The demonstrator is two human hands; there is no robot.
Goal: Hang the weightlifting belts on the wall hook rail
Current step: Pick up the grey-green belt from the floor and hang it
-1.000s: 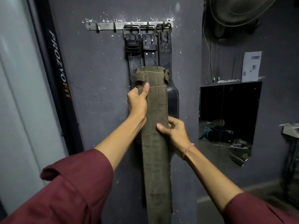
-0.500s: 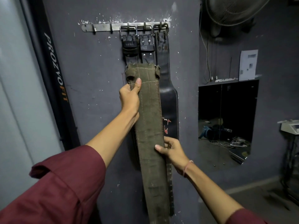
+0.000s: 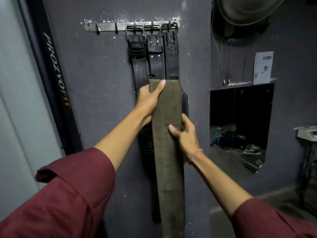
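Observation:
A metal hook rail (image 3: pixel 106 28) is screwed high on the dark wall. Three black leather belts (image 3: pixel 155 60) hang by their buckles from its right-hand hooks; the two left hooks are bare. I hold an olive-green canvas belt (image 3: pixel 169 169) upright in front of the black ones, its top end well below the rail. My left hand (image 3: pixel 148 100) grips its top left edge, thumb over the front. Lower down, my right hand (image 3: pixel 184 134) clasps its right edge. The buckle end is hidden behind the belt's top.
A black padded post marked PROZVOFIT (image 3: pixel 56 71) leans at the left of the wall. At the right are a mirror panel (image 3: pixel 240 127), a fan (image 3: pixel 247 9) above it with hanging cords, and a small white device (image 3: pixel 308 133) on a stand.
The green belt's top sits lower against the black belts than half a second ago. My right hand has slid up the belt toward my left hand.

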